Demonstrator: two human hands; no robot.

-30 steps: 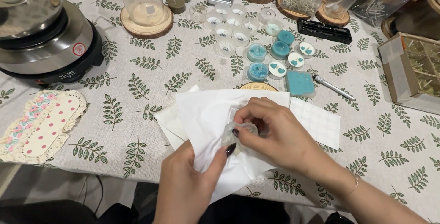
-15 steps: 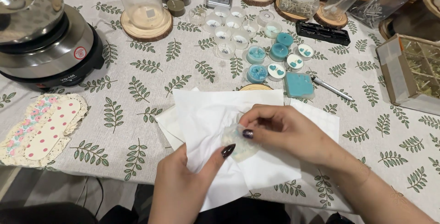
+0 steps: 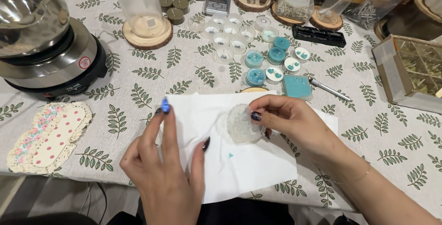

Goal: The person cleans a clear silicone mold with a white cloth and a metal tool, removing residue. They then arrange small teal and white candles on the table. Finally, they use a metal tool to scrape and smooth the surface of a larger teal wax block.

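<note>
My right hand [image 3: 294,123] pinches a clear round silicone mould [image 3: 240,124] and holds it against the white paper sheets [image 3: 244,165] at the table's near edge. My left hand [image 3: 163,165] hovers over the left part of the paper with fingers spread and nothing in it. A tiny teal fleck [image 3: 230,155] lies on the paper below the mould.
Beyond the paper stand several small teal wax cups [image 3: 271,64], a teal block [image 3: 297,86], clear cups [image 3: 225,36] and a metal tool [image 3: 329,89]. A hot plate with a steel pot [image 3: 41,45] sits far left, a floral mat [image 3: 48,135] below it, a box [image 3: 410,73] right.
My left hand let go of the mould and moved left, opening its fingers. The right hand now holds the mould alone, turned so its round face shows.
</note>
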